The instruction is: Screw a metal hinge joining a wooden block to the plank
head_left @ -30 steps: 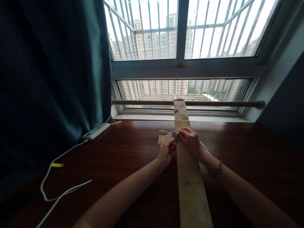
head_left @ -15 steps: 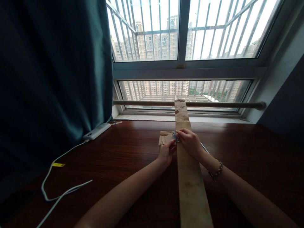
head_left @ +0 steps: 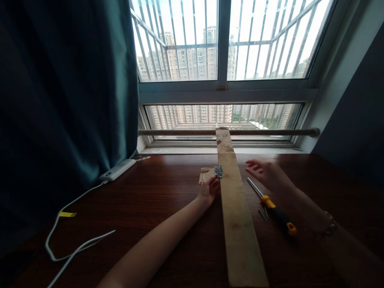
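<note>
A small metal hinge point(head_left: 219, 172) lies across the joint between a short piece of wood point(head_left: 205, 173) and a long wooden plank point(head_left: 237, 224). My left hand point(head_left: 208, 190) grips the short piece from the near side, its thumb on top by the hinge's lower edge. Its other fingers are partly hidden underneath. To the right of the plank, my right hand point(head_left: 267, 174) hovers with nothing in it, fingers apart and slightly curled. Below it on the table rests a screwdriver point(head_left: 279, 214) with a yellow and black handle. Two screws point(head_left: 264, 214) lie to the left of the handle.
The plank's far end reaches the rail point(head_left: 270, 132) at the window. On the left of the dark wooden table point(head_left: 162, 192) are a white power bank point(head_left: 117, 170), a white cable point(head_left: 54, 228) with a yellow tag, and a blue curtain point(head_left: 120, 80).
My right hand has let go of the hinge and moved right, off the plank, uncovering the screwdriver and screws. The left hand stays at the short piece. The view has shifted slightly.
</note>
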`<state>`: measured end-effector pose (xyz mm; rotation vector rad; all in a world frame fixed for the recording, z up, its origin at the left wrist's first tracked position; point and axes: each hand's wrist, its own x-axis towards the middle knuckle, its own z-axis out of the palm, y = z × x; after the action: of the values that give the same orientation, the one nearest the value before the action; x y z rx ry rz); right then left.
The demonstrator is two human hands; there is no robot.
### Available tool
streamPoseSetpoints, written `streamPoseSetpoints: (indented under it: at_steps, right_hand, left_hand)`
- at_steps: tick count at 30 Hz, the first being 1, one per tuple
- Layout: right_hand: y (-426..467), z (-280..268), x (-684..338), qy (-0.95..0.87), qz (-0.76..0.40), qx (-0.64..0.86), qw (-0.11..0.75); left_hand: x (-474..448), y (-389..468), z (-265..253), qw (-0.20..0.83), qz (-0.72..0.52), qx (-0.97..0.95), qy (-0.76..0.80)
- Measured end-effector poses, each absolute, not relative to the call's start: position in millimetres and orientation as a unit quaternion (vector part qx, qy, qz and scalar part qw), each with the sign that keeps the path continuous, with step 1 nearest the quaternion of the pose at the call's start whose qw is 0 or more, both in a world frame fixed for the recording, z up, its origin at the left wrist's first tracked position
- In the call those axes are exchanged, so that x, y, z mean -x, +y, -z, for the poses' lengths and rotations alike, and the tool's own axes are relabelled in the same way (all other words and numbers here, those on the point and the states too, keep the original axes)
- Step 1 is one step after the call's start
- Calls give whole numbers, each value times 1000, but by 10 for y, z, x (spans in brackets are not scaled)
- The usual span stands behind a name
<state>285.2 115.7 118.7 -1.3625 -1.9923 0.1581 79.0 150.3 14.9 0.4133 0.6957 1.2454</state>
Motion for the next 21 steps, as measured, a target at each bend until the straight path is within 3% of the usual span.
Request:
streamPoseSetpoints:
  at_steps: [5, 9, 21]
  right_hand:
    - [792, -707, -3294, -752, -89, 602, 254]
    - [414, -396, -3491, -735, -118, 628, 225]
    - [315, -22, -3593, -685, -148, 652, 289]
  left_hand:
    - [-760, 1520, -105, 745, -557, -203, 307]
    - [-740, 1502, -119, 745, -555, -207, 307]
    - [-738, 1366, -123, 766, -555, -175, 272]
